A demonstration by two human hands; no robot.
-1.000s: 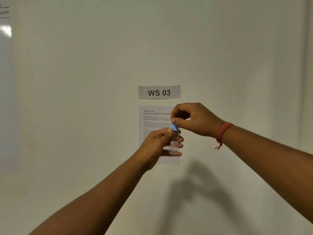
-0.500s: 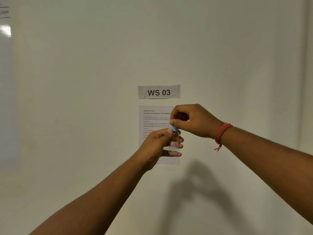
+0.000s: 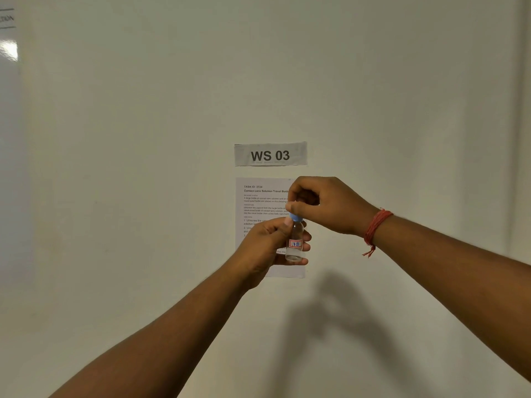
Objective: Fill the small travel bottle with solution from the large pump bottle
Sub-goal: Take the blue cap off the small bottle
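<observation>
Against bare wall (image 3: 143, 139), left hand (image 3: 264, 245) gripping travel bottle (image 3: 295, 242), right hand (image 3: 327, 205) pinching cap (image 3: 296, 217)

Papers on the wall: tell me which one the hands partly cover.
The lower instruction sheet, headed TASK ID 3724. The left hand, right hand and small bottle overlap it; the WS 03 sign above is fully visible.

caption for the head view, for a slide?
Left hand holds small clear bottle upright; right hand pinches its blue cap, before the WS 03 sign.

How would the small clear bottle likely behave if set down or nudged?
The small bottle looks rigid and nearly empty, so probably light. Tall and narrow, it may tip easily; round, it could roll. The left hand steadies it while the right hand pinches its blue cap.
</observation>
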